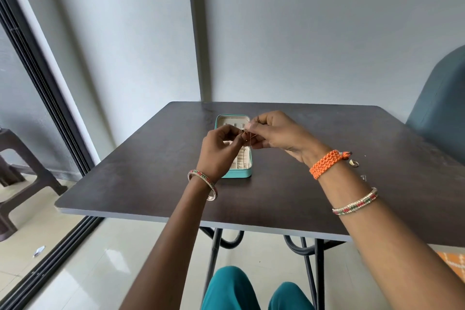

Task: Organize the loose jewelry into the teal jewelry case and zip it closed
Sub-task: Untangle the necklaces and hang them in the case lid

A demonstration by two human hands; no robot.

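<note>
- A dark table (289,196) stands against the pale wall, with a teal chair (442,93) at its far right and a brown stool (15,158) off to the left.
- The teal case (237,173) lies open at the middle of the table, lid end far, cream compartments showing.
- Both hands hover over the case, close together.
- The left hand (219,148) pinches one end of a thin gold chain (247,137) with curled fingers.
- The right hand (274,133) pinches the other end, just beside the left.
- A small ring (354,163) lies on the table to the right, near the right wrist, well apart from the case.
</note>
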